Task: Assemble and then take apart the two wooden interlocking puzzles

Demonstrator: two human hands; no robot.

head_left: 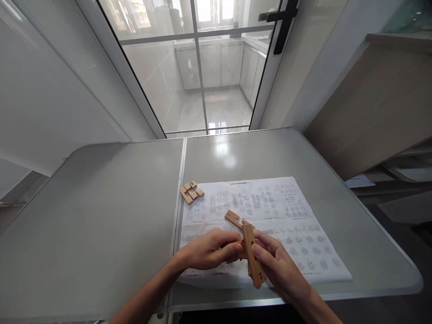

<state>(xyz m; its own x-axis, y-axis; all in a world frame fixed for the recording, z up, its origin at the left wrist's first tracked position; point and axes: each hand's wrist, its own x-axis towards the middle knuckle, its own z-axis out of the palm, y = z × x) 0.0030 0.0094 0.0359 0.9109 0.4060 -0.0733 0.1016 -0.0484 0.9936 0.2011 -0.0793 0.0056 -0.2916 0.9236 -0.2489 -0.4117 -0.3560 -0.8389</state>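
My right hand (278, 261) holds a long notched wooden bar (252, 256), with the thumb on its face and a dark mark near its lower end. Against the left side of that bar, my left hand (214, 249) pinches a wooden piece that is mostly hidden by the fingers. Just beyond the hands, a flat notched wooden piece (232, 218) lies on the printed paper sheet (270, 198). Part of another wooden piece (248, 223) shows behind the top of the held bar. Both hands are over the lower part of the sheet.
A cluster of small wooden blocks (191, 192) rests at the sheet's upper left corner, near the seam of the grey table (111, 225). Beyond the far edge stands a glass door (202, 36) with a black handle (280, 18). A brown panel (374, 103) is at the right.
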